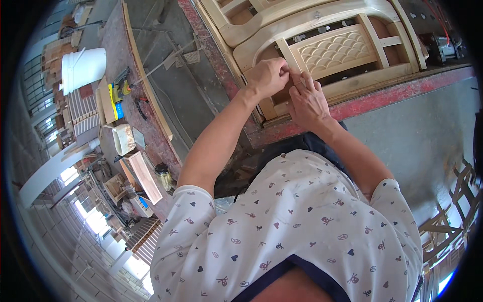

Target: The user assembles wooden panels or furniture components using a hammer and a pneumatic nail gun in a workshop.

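Observation:
A pale wooden frame with a curved top rail lies on the red-edged bench. Set into it is a panel carved in a fish-scale pattern, with upright slats beside it. At the frame's left end my left hand is closed, its fingertips pinched together next to the left slat. Just to its right, my right hand has its fingers curled and pressed together close to the slat's lower end. Whatever lies between the fingertips is too small or hidden to make out.
Another wooden frame lies beyond. At the far right stands a metal motor-like device with red tubing. A side bench on the left carries a white bucket, a yellow-green power tool and a wooden box.

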The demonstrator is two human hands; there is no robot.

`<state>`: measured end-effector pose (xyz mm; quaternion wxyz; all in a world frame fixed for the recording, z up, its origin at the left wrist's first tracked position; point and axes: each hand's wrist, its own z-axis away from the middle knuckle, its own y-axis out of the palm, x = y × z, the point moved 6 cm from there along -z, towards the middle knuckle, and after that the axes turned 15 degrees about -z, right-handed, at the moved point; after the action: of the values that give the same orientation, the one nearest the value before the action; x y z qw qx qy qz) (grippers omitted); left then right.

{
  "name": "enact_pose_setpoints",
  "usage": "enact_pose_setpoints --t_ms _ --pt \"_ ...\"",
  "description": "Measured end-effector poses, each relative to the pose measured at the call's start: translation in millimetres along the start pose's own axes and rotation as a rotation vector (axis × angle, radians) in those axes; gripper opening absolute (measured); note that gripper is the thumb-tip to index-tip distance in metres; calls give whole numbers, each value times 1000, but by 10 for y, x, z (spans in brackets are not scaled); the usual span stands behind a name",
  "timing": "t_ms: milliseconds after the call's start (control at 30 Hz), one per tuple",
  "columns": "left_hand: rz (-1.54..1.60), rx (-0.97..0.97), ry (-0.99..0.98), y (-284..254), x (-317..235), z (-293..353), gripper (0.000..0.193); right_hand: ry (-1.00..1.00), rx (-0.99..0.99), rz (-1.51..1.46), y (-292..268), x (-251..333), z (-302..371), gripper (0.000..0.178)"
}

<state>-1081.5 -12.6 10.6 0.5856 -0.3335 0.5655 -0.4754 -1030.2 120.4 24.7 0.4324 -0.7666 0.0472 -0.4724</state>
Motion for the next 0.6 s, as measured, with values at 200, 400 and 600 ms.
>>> enact_pose_setpoints --t_ms 200,400,600 --pt "-76 -138 150 -9 -62 4 11 13 -28 -19 -34 22 -2 18" --pt "-22 63 82 65 37 -133 10 13 -33 -13 -53 33 1 17" --pt "36 396 -7 7 86 -277 12 22 -20 -57 -40 6 22 17"
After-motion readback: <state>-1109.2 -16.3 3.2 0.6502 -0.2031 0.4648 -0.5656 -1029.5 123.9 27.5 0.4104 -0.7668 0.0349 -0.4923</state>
